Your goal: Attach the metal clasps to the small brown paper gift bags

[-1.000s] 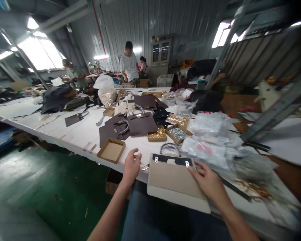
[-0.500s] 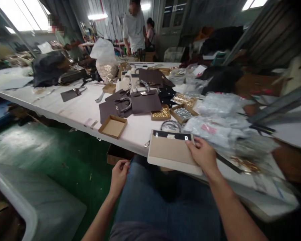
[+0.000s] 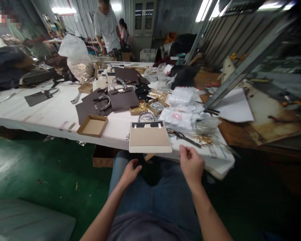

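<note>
Left hand (image 3: 130, 172), open, rests on the lap (image 3: 165, 194) just below the beige panel (image 3: 149, 140). Right hand (image 3: 192, 165), fingers loosely curled and gripping nothing, hovers below the panel's right corner. The panel lies at the table (image 3: 52, 113) edge, with a cardboard tray (image 3: 92, 125) to its left.

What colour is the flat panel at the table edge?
The panel is beige with a black top strip; head view shows it.

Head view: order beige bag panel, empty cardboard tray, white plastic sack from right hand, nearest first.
From the right hand:
1. Beige bag panel, just ahead, slightly left.
2. Empty cardboard tray, farther left.
3. White plastic sack, far back left.
</note>
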{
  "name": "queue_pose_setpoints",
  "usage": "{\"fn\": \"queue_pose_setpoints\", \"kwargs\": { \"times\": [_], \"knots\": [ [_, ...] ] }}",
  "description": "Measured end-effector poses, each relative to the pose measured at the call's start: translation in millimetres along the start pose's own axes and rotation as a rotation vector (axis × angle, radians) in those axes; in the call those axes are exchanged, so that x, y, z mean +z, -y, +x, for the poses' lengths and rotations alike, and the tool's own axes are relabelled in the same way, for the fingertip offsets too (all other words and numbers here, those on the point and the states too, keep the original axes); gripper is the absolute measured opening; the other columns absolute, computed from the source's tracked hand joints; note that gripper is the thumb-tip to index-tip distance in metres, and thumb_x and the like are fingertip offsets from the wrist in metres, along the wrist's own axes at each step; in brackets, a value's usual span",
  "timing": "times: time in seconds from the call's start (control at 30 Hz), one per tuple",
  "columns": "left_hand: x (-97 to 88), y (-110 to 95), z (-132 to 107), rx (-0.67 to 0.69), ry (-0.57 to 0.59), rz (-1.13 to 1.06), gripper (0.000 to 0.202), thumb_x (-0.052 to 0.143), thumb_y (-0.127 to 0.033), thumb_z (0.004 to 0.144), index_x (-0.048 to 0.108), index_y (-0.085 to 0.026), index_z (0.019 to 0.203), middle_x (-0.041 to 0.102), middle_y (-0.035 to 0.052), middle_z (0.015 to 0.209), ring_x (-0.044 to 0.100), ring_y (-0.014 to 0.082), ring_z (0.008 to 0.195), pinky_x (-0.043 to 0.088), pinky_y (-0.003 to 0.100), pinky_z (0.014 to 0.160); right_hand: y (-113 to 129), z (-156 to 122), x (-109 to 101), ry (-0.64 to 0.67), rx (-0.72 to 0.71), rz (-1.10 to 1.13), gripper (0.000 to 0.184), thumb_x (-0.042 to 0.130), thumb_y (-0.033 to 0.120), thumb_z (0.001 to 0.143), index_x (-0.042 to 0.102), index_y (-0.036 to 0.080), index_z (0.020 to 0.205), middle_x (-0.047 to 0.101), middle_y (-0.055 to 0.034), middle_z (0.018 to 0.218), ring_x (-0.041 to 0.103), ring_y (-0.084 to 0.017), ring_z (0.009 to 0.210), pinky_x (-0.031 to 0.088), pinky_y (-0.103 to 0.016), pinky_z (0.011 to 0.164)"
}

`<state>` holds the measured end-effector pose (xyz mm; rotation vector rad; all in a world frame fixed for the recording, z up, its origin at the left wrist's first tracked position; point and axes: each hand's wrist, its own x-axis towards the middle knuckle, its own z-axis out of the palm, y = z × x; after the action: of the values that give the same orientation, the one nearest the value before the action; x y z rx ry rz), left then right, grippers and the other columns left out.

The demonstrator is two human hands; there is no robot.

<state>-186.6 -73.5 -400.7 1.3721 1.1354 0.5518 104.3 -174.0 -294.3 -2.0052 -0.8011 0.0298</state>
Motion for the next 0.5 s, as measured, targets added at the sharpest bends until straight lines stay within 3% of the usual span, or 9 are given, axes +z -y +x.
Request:
{"fn": "queue_pose_setpoints", "kwargs": {
  "times": [0.07,0.13,0.2,0.27,0.33,0.4,0.5],
  "knots": [
    [8.9,-5,8,-0.029,0.021,-0.002,0.054,0.085,-0.032,0.09,0.076,-0.011,0.14,0.074,0.0257,0.152,0.071,0.0398,0.145,0.052,0.05,0.127,-31,-55,19,0.278,0.194,0.113,0.046,0.071,0.07,0.098,0.08,0.025,0.096,0.082,-0.0111,0.084,0.077,-0.033,0.075,0.059,-0.042,0.073],
    [22.0,-16,14,-0.026,0.056,0.003,0.052,0.084,-0.029,0.09,0.077,-0.012,0.138,0.074,0.0257,0.152,0.072,0.04,0.144,0.052,0.051,0.126,-51,-93,56,0.509,0.305,0.221,0.051,0.089,0.066,0.075,0.082,0.025,0.106,0.085,-0.0113,0.099,0.081,-0.038,0.089,0.064,-0.047,0.082],
    [34.1,-31,15,0.014,0.092,0.018,0.052,0.084,-0.027,0.088,0.078,-0.013,0.138,0.075,0.0244,0.151,0.073,0.0393,0.142,0.053,0.051,0.126,-53,-104,94,0.557,0.336,0.345,0.059,0.092,0.059,0.065,0.082,0.025,0.112,0.086,-0.0131,0.117,0.08,-0.042,0.113,0.064,-0.053,0.098],
    [39.2,-42,11,0.05,0.096,0.035,0.055,0.085,-0.03,0.087,0.078,-0.013,0.138,0.077,0.0245,0.148,0.073,0.0395,0.14,0.054,0.051,0.124,-42,-98,118,0.572,0.319,0.448,0.056,0.09,0.059,0.063,0.082,0.026,0.107,0.085,-0.0128,0.122,0.076,-0.044,0.125,0.061,-0.056,0.109],
    [35.2,-48,2,0.067,0.057,0.052,0.06,0.086,-0.041,0.088,0.077,-0.013,0.14,0.077,0.0254,0.146,0.072,0.0407,0.141,0.055,0.051,0.122,-27,-88,119,0.605,0.291,0.536,0.05,0.087,0.064,0.068,0.082,0.026,0.1,0.087,-0.0119,0.117,0.078,-0.044,0.123,0.06,-0.056,0.111],
    [25.6,-49,-9,0.078,0.012,0.054,0.066,0.087,-0.055,0.089,0.078,-0.016,0.14,0.077,0.0242,0.147,0.071,0.0418,0.141,0.054,0.053,0.122,-14,-90,102,0.642,0.291,0.632,0.049,0.08,0.071,0.081,0.081,0.025,0.097,0.087,-0.0111,0.106,0.081,-0.041,0.11,0.064,-0.052,0.103],
    [15.1,-52,-28,0.06,0.053,-0.034,0.079,0.083,-0.075,0.091,0.077,-0.015,0.142,0.076,0.0232,0.149,0.069,0.0427,0.143,0.052,0.053,0.125,-3,-116,62,0.731,0.428,0.826,0.054,0.07,0.076,0.1,0.076,0.023,0.101,0.082,-0.0073,0.089,0.077,-0.028,0.071,0.063,-0.039,0.068]
  ]
}}
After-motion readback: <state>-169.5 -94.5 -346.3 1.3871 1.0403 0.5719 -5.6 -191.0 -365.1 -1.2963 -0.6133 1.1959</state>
